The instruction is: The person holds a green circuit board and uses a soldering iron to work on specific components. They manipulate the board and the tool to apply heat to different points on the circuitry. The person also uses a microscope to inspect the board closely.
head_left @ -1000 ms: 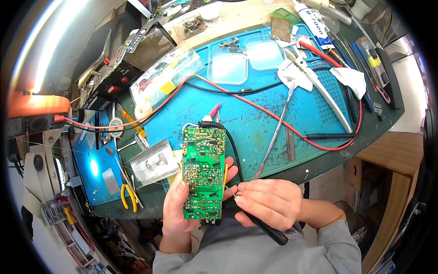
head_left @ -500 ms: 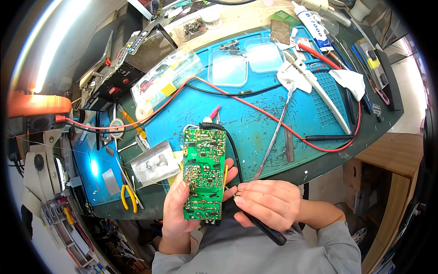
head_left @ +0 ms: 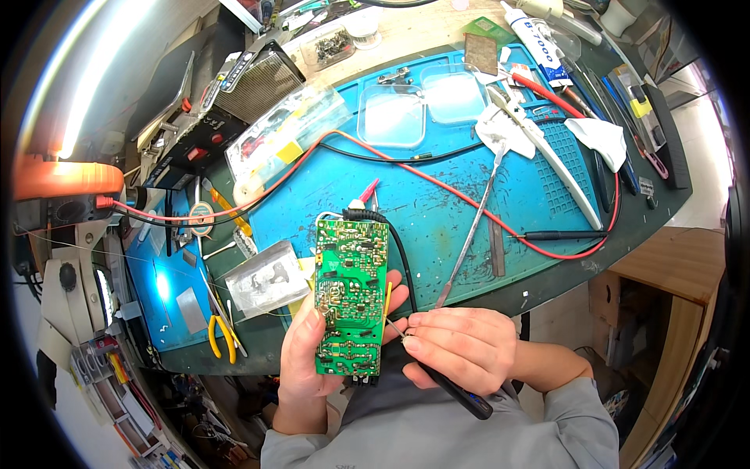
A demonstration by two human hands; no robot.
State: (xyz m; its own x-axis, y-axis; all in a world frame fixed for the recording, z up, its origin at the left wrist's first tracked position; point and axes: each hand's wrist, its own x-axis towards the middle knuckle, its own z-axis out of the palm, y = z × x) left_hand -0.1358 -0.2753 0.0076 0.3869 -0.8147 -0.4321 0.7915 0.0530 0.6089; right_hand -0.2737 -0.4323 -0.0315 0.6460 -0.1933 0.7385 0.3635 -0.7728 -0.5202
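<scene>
My left hand (head_left: 303, 344) grips a green circuit board (head_left: 351, 297) from behind and the side, with components and solder points facing up; a black cable (head_left: 398, 242) runs from its top end. My right hand (head_left: 461, 352) is closed round a screwdriver with a black handle (head_left: 461, 395); its thin metal shaft reaches the board's right edge, where the exact contact is unclear. Under and beyond the board lies a blue mat (head_left: 367, 168), with a pink-capped tool (head_left: 367, 191) just past the board.
Red and black test leads (head_left: 461, 195) cross the mat. Plastic containers (head_left: 391, 116), a white glue tube (head_left: 539, 47), long tools (head_left: 476, 234) and white tissue (head_left: 598, 141) lie beyond. At the left are yellow-handled pliers (head_left: 219, 336), a clear box (head_left: 266, 277) and an orange meter (head_left: 66, 180).
</scene>
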